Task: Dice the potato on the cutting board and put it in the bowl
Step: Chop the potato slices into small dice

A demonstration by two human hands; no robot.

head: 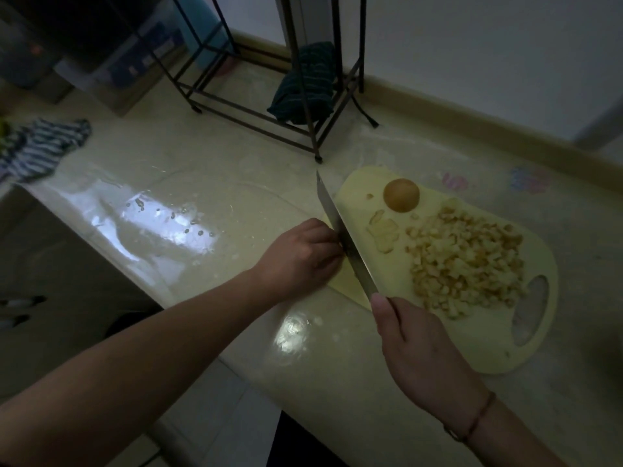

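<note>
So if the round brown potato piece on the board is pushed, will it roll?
Probably little: the potato piece looks domed and seems to sit cut side down on the cutting board. Its wet flat face may slide instead.

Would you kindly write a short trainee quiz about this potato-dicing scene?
1. True or false: the pile of diced potato pieces lies on the pale yellow plastic cutting board.
2. Which hand holds the long steel knife?
3. Pick one: the round brown potato end piece sits (a) nearer the wall than the pile, (b) off the board.

Key: 1 true. 2 the right hand; the left hand touches the blade. 3 (a).
</note>
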